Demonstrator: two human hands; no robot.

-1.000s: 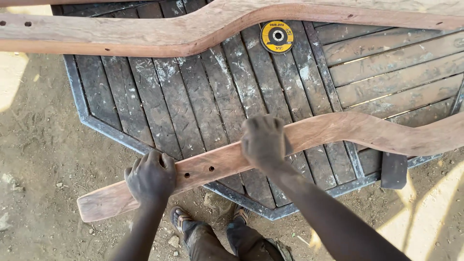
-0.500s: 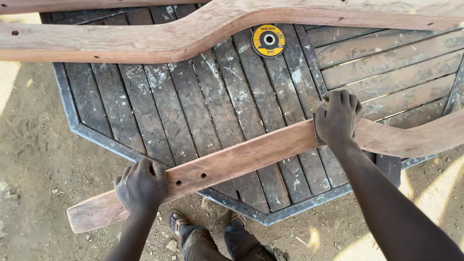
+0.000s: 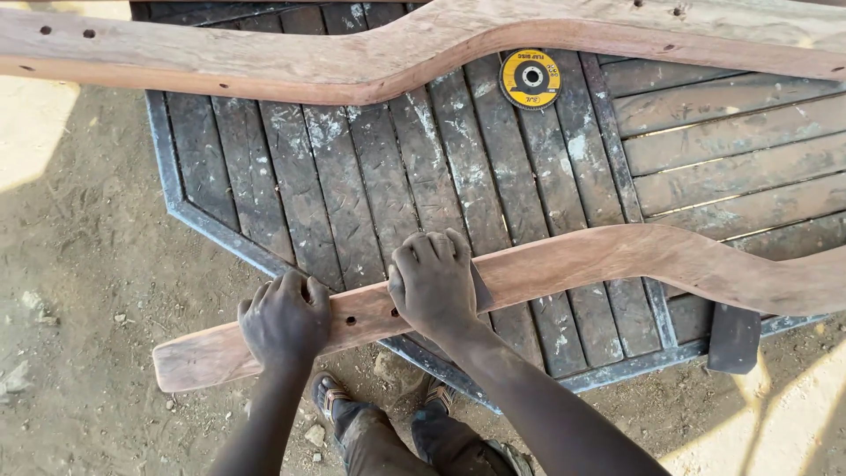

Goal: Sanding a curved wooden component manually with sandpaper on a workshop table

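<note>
We see a dark slatted bench [image 3: 370, 185] with paint smears, standing on sandy ground [image 3: 79, 264]. On it lie a long curved plank [image 3: 352, 62] along the top, a yellow flap disc [image 3: 530, 78] upper centre, and a second curved plank [image 3: 617, 264] across the lower half.

Curved reddish plank [image 3: 564, 269] flat across table edge

Curved plank [image 3: 617, 264] showing reddish-brown; upper plank [image 3: 264, 57] looking paler tan-pink; slatted table [image 3: 370, 176] wearing dark grey with whitish smears; flap disc [image 3: 530, 78] glowing yellow-black.
</note>
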